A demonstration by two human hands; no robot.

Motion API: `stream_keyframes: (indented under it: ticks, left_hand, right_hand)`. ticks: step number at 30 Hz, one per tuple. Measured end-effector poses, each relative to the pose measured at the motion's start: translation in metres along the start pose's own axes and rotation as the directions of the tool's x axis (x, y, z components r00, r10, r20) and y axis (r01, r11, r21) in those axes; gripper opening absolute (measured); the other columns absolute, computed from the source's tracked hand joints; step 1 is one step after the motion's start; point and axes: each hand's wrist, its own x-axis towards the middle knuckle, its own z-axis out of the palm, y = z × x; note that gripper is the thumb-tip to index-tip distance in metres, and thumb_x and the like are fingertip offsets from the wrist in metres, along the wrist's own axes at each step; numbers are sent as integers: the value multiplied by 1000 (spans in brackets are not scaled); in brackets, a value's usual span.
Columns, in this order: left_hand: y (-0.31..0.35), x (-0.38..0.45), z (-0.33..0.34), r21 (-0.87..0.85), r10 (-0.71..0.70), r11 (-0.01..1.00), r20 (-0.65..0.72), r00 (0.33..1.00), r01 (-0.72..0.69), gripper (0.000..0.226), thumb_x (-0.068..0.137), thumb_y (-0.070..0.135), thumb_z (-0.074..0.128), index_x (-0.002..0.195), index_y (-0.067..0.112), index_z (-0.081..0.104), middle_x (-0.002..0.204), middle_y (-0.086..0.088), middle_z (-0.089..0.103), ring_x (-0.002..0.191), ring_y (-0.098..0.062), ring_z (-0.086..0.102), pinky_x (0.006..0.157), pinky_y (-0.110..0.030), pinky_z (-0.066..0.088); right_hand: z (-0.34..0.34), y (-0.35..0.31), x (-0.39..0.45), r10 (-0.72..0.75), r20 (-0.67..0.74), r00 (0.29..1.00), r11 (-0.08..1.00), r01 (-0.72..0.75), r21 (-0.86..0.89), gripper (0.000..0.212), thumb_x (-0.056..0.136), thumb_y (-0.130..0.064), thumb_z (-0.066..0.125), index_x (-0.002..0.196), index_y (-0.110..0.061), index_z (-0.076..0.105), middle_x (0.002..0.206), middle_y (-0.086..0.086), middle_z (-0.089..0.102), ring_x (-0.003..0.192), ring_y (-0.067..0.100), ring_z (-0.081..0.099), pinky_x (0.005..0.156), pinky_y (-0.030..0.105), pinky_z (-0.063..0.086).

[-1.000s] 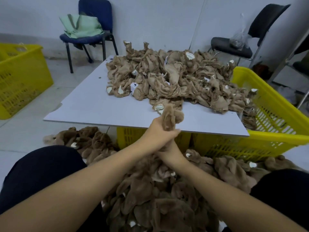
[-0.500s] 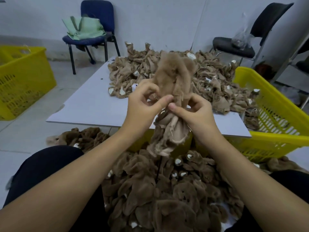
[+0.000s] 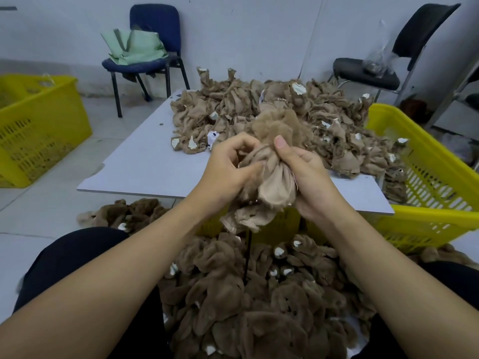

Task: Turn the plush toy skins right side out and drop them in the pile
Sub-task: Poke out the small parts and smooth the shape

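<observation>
Plush toy skin sits between your two hands, raised in front of you over the near edge of the desk. Your left hand has its fingers curled into the skin's left side, a closed grip bunching the smooth tan backing. Your right hand wraps the right side, thumb lying up along the fabric and fingers folded behind it, so that grip is closed on the skin too. Fuzzy brown pile bulges out of the top of the skin above your thumbs, while the lower part shows the pale inside-out backing and hangs loose below your palms.

On the desk beyond your hands lies a heap of inside-out skins, pale tan with white tags showing. Below you, between your knees on the floor, is the pile of turned skins, darker and fuzzy. A yellow crate stands under the desk's right side, and another yellow crate stands well apart to your left. A blue chair with a green bag on its seat stands by the wall.
</observation>
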Motion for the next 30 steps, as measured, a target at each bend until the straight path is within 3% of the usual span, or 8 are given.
stream_keyframes:
  ticks: [5, 10, 14, 18, 22, 25, 28, 30]
  left_hand:
    - [6, 8, -1, -87, -70, 995, -205, 976, 53, 24, 87, -2, 74, 74, 2, 54, 73, -20, 52, 66, -21, 48, 56, -27, 43]
    - [6, 20, 9, -166, -139, 982, -334, 932, 87, 28, 78, -27, 59, 65, -5, 49, 69, -12, 37, 65, -19, 29, 55, -28, 30]
    - [7, 20, 3, -171, -147, 980, -251, 957, 106, 29, 78, -13, 70, 62, 2, 51, 72, -14, 48, 70, -22, 41, 63, -33, 38]
    - [13, 18, -5, -433, -183, 888, -27, 983, 153, 8, 72, 7, 60, 68, 12, 64, 81, -15, 47, 76, -26, 45, 62, -28, 41]
    - [11, 19, -9, -221, -29, 974, 103, 994, 51, 13, 79, 2, 74, 85, 6, 64, 87, -14, 57, 84, -27, 56, 71, -34, 50]
    - [8, 18, -12, -86, 46, 995, 24, 999, -44, 18, 81, -1, 74, 79, 8, 58, 77, -6, 57, 73, -19, 56, 64, -30, 49]
    - [6, 18, -15, -105, 36, 993, -117, 992, -48, 19, 81, -1, 76, 75, 2, 58, 68, -12, 59, 57, -27, 54, 48, -38, 50]
    - [7, 19, -16, -107, 10, 994, -192, 981, -31, 20, 80, -4, 74, 77, -10, 56, 72, -32, 57, 56, -48, 51, 45, -52, 48]
  right_hand:
    - [-20, -17, 10, 56, 247, 967, 998, -44, -54, 33, 93, -14, 61, 121, 3, 66, 107, 10, 72, 96, 19, 64, 84, 27, 48]
    - [-15, -17, 19, -32, 232, 972, 958, 96, -271, 7, 86, -8, 69, 84, -3, 66, 75, 5, 61, 68, 12, 55, 58, 18, 43]
    - [-9, -17, 24, -193, 188, 963, 894, 251, -371, 16, 82, -4, 75, 74, -7, 62, 64, -2, 58, 58, 8, 51, 53, 19, 38]
    - [-1, -20, 28, -390, 79, 917, 825, 386, -412, 30, 78, 9, 67, 64, -12, 52, 60, -5, 49, 56, 4, 43, 52, 18, 36]
    - [5, -25, 28, -530, -3, 848, 749, 466, -472, 25, 74, 14, 66, 60, 2, 48, 61, 6, 42, 56, 6, 35, 51, 18, 30]
    - [19, -18, 28, -593, -44, 804, 709, 495, -502, 32, 70, 12, 64, 55, -2, 40, 54, 4, 33, 55, 5, 28, 52, 17, 26]
    - [20, -19, 32, -468, -24, 884, 796, 409, -445, 33, 78, 8, 68, 60, -6, 44, 58, 5, 41, 60, 10, 37, 55, 24, 35]
    - [15, -22, 34, -352, 52, 935, 846, 342, -409, 19, 86, 1, 69, 79, 13, 56, 73, 25, 56, 71, 21, 51, 61, 42, 48]
